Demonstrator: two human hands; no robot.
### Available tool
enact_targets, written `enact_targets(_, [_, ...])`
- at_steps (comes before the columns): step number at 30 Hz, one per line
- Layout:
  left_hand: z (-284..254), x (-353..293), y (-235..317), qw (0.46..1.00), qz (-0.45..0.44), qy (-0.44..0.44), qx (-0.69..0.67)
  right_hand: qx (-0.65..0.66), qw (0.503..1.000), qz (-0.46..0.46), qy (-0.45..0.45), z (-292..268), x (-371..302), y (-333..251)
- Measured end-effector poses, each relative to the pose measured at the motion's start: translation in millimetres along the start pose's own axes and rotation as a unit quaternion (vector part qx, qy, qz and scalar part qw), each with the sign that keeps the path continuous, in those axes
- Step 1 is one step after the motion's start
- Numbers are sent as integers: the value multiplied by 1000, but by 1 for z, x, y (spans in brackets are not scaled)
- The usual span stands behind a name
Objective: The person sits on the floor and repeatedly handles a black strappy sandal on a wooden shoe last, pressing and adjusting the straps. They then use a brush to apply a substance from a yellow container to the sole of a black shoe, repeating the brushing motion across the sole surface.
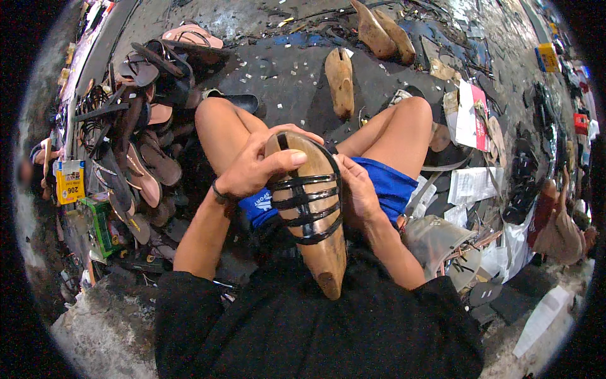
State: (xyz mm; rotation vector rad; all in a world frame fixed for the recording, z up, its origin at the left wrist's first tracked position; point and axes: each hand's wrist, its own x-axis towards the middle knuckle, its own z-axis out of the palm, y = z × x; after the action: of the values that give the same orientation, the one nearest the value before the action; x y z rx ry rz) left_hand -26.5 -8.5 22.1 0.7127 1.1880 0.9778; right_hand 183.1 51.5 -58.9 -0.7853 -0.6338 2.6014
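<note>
Dark grey floor (284, 82) beyond the knees, strewn with pale scraps; 1 loose wooden last (339, 82) lies there, 2 paired lasts (375, 31) farther off. Left edge crowded by a sandal heap (158, 161); right edge by a translucent bucket (435, 234) and white packaging (472, 185). Elbow room narrow at both sides; some space over the lap and forward between the knees.

Left hand (252, 161) wrapped around the broad far end of the held last (322, 252), opened only to its width, thumb flat on the wood. Right hand (360, 189) nearly closed at its right edge, fingertips bunched; cannot tell exactly what they pinch.

Held last sits above the lap, tilted, narrow end toward the black shirt (315, 335). Wood tan, worn, darker at the tip. Glossy black straps (305, 208) cross it, joined by a lengthwise strip.
</note>
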Motion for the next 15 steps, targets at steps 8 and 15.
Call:
enact_targets(8, [-2,-3,-3,998,24,-6,-57,-11,999,24,26,5,-15,6])
enact_targets(15, [-6,-10,-5,996,20,1,-89,-3,994,108,19,8,-29,15])
